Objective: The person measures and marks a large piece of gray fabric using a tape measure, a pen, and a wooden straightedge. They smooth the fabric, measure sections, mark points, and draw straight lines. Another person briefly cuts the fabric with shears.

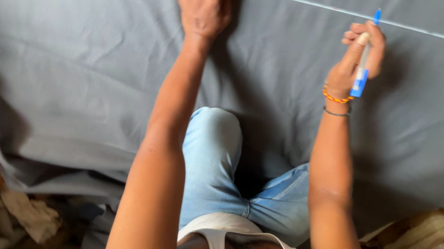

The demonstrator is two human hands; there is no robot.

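The large grey cloth sheet (pixel 66 42) lies spread flat beneath both arms. The left hand (pixel 202 2) rests on its far part, at the end of a thin pale chalked line (pixel 432 34) running rightward. The right hand (pixel 359 51) sits to the right, just before that line, gripping a slim blue-and-white marker pen (pixel 361 76). A heap of crumpled beige fabric scraps (pixel 439 239) lies off the sheet's right edge.

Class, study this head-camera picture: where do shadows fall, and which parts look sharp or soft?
Head view: even, soft light, no glare; shadows fall right of the left hand and right hand on the grey cloth; the blue pen reads sharp; the bottom edge looks soft.
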